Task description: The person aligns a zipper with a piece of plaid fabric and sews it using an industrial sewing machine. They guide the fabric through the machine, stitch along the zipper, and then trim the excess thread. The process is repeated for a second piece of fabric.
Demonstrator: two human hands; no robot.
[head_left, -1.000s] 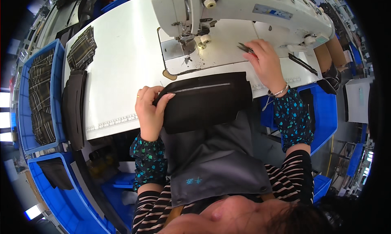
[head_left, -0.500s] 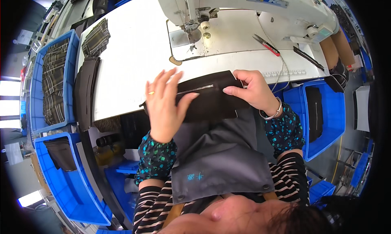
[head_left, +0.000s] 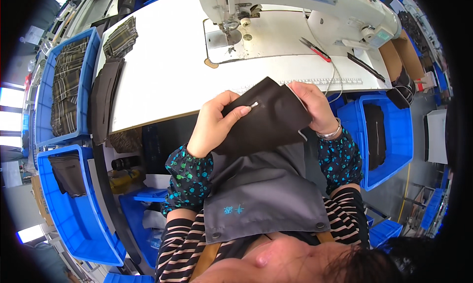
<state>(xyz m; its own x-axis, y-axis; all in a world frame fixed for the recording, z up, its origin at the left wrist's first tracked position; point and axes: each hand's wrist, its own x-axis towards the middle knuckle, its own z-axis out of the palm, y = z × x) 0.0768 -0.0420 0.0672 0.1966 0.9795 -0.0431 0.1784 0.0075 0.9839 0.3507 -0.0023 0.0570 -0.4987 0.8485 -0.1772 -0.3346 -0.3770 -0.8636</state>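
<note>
A dark brown fabric piece with a metal zipper (head_left: 271,118) is held between both hands, tilted up over my lap at the table's front edge. My left hand (head_left: 217,123) grips its left side, the thumb on top beside the zipper's end and the fingers behind the cloth. On the right edge, my right hand (head_left: 315,108) is closed around the piece, its fingers partly hidden behind it. Most of the zipper is covered by my left thumb and hand.
A white sewing machine (head_left: 345,12) stands at the table's far side. Red-handled snips (head_left: 318,51) and a black cutter (head_left: 365,66) lie to the right. Plaid pieces (head_left: 120,39) and dark fabric (head_left: 107,100) rest on the left. Blue bins (head_left: 81,233) flank the table; the right bin (head_left: 399,150) holds a zippered piece.
My left hand, spread above the fabric before, has closed on its left side. The piece is now tilted and curved, and my right hand has shifted its hold along the right edge.
</note>
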